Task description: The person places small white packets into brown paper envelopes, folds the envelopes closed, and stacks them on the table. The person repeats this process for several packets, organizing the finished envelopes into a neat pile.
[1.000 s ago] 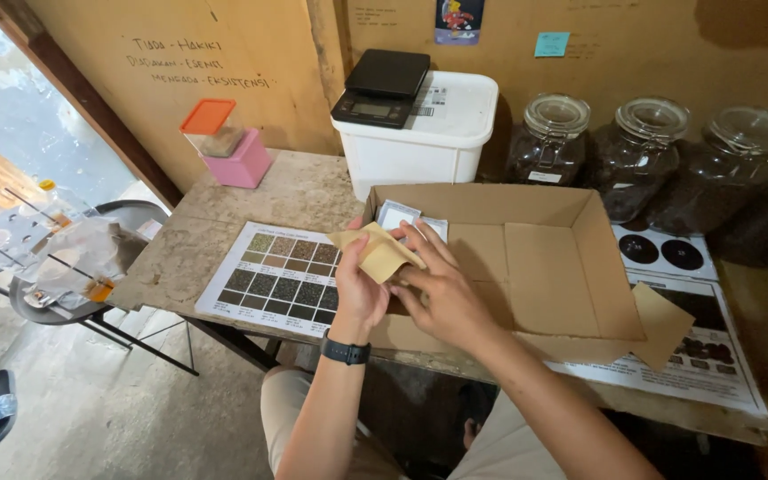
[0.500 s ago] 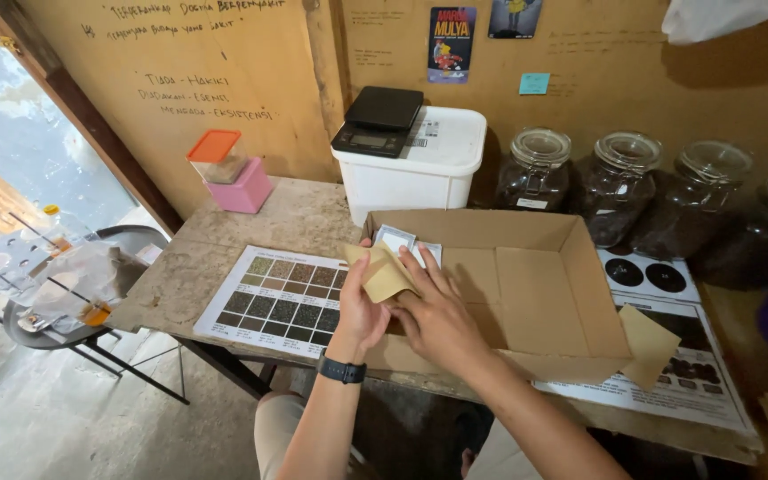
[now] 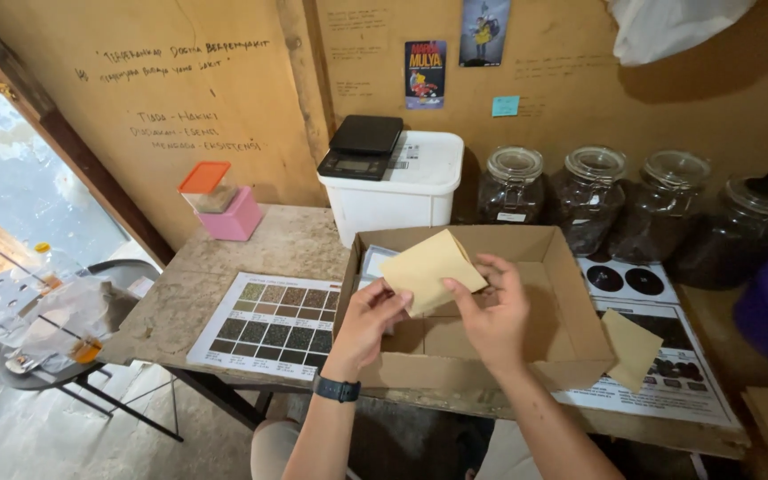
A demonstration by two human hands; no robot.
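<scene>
The tan paper envelope (image 3: pixel 428 268) sits pinched between both my hands, lifted over the open cardboard box (image 3: pixel 580 333) so its flap end faces me. My left hand (image 3: pixel 369 318) grips the lower left corner with thumb on top, steadying it; my right hand (image 3: pixel 493 311) closes thumb and fingers on the right edge, as if working the flap. Neither hand is free. Below the hands, the box's flat bottom is in view, which is probably why I hold the envelope there: anything slipping out would land inside. Left of my left hand a printed sample chart (image 3: pixel 273 324) lies flat on the surface (image 3: pixel 251 244). Right of my right hand a second tan envelope (image 3: pixel 630 348) rests against the box wall. Beyond the hands stand a white bin (image 3: pixel 402 200) carrying a black scale (image 3: pixel 362 147), and dark-filled glass jars (image 3: pixel 593 200).
</scene>
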